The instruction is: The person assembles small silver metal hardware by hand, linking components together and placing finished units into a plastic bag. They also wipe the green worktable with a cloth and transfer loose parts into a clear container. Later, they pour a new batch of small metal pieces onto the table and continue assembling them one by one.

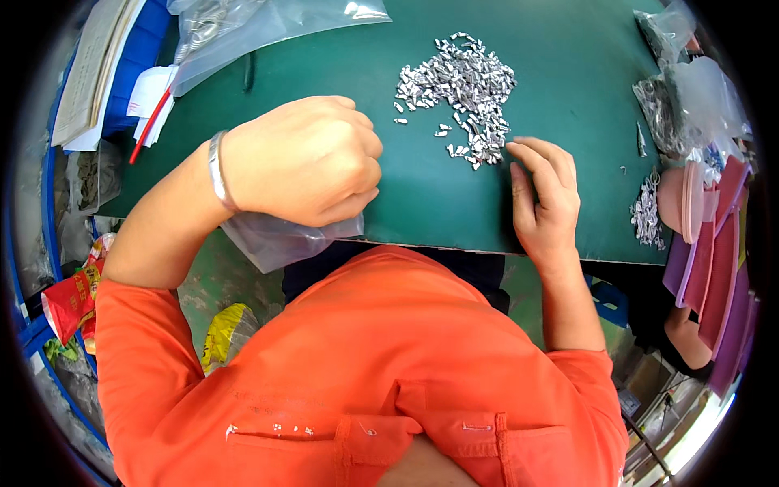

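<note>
A heap of small silvery metal pieces [462, 85] lies on the green tabletop, with a few strays at its left side. My right hand [547, 191] rests by the lower right end of the heap, fingers bent and thumb apart from them; I see nothing held. To the left, my left hand [304, 162] is closed in a fist, back of the hand up, a silver bangle [217, 172] around the wrist. Beneath it a clear plastic bag [284, 239] hangs over the table's near edge. What the fist holds, if anything, is hidden.
Clear bags of metal parts [211, 20] lie at the far left, near a red pen [152, 128] and a blue bin [144, 61]. On the right are a smaller heap of metal parts [647, 213], a pink cup-like container [680, 201] and hanging pink and purple strips [710, 272].
</note>
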`<state>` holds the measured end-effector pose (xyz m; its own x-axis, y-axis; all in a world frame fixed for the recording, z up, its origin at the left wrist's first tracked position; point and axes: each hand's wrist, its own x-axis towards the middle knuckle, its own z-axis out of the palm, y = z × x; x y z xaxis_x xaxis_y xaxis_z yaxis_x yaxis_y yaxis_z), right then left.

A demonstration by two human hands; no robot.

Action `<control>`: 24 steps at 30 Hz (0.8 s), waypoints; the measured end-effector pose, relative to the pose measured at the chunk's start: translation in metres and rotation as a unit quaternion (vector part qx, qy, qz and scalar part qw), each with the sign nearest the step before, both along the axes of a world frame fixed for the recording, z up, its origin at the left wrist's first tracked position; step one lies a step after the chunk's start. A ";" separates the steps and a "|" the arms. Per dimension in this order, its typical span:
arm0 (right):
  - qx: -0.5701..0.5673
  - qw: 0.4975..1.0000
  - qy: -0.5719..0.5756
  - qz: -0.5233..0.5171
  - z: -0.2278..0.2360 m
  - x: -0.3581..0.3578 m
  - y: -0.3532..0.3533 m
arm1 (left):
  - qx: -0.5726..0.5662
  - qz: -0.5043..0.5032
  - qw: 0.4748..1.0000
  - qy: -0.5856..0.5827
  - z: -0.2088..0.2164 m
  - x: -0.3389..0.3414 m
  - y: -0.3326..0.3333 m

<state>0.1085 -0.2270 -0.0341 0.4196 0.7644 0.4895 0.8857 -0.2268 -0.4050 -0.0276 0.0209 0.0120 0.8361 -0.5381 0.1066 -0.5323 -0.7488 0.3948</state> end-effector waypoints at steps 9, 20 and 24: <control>0.019 0.997 0.063 -0.036 -0.008 -0.017 0.017 | -0.074 0.031 0.996 0.045 -0.024 0.028 -0.026; 0.030 0.996 0.074 -0.034 -0.016 -0.016 0.015 | -0.320 0.204 0.923 0.060 -0.046 0.030 -0.043; 0.091 0.987 0.130 -0.025 -0.014 -0.024 0.014 | -0.351 0.230 0.902 0.103 -0.046 0.029 -0.042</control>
